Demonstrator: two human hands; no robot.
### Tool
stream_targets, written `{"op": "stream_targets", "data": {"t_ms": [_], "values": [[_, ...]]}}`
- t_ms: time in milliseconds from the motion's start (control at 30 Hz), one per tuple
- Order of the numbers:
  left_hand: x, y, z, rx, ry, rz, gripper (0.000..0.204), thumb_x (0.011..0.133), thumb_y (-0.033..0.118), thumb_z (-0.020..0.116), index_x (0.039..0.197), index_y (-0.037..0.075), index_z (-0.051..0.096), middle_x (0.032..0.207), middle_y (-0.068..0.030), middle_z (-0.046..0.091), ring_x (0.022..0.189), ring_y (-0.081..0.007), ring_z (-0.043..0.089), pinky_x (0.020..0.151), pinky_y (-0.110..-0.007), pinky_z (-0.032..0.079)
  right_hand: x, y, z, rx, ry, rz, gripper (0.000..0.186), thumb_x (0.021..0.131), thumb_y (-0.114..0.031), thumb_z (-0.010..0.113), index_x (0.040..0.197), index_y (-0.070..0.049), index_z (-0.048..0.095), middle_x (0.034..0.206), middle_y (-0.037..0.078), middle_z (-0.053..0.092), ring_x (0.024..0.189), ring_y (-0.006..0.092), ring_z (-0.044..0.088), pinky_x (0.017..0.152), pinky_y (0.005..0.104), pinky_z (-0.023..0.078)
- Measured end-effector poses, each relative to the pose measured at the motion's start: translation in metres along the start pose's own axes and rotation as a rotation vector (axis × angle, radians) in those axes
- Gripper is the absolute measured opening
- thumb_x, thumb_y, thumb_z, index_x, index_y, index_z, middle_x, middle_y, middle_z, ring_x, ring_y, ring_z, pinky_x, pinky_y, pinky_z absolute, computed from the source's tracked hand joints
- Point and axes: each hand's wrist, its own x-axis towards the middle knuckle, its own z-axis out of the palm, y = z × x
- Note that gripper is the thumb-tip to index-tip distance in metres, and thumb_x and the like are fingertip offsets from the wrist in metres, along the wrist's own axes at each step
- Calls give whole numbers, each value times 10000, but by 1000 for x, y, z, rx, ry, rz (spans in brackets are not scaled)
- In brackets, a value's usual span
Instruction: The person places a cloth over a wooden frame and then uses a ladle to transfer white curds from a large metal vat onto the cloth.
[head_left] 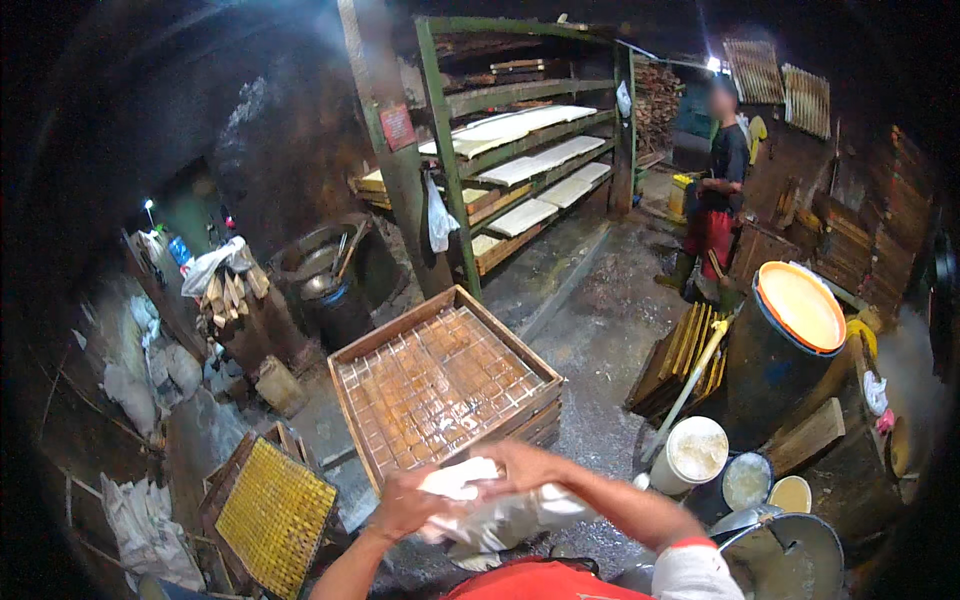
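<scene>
A bunched white cloth (461,479) is gripped between my two hands, close in front of my body. My left hand (404,503) closes on its left side, and my right hand (520,464) has its fingers bent over the right side. Loose folds of the cloth hang below both hands, toward my red clothing. Just beyond them sits a square wooden frame (455,292) on a stack, with a wet brown base crossed by a pale wire grid (425,385). The near edge of the frame is partly hidden by my hands.
A green rack (440,150) holds trays of white slabs (515,125). A yellow woven panel (270,510) leans at left. Right stand a dark barrel (770,370) with an orange rim, a white bucket (692,455) and other containers. Another person (715,180) stands at far right.
</scene>
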Motion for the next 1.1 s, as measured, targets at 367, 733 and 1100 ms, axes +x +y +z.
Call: {"op": "stream_targets", "data": {"t_ms": [367, 733, 1100], "values": [[-45, 15, -179, 291, 133, -58, 128, 613, 58, 625, 727, 17, 667, 678, -130, 616, 616, -276, 605, 568, -336, 460, -144, 198, 100, 397, 474, 583, 50, 701, -38, 638, 750, -49, 642, 675, -34, 602, 675, 75, 523, 614, 274, 452], [-158, -115, -303, 858, 254, -95, 163, 635, -1, 569, 769, 33, 654, 765, -128, 626, 720, -307, 593, 678, -334, 451, -95, -83, -167, -987, -240, 469, 322, 686, -394, 723, 894, -158, 655, 815, 128, 646, 745, 329, 639, 643, 439, 509], [-161, -139, -265, -287, 445, -483, 120, 846, 153, 519, 860, 57, 589, 835, -5, 610, 777, -113, 554, 725, -261, 444, -62, -149, -248, -239, 357, -38, 318, 684, 99, 522, 967, 7, 633, 928, 50, 636, 928, 146, 589, 858, 276, 434]]}}
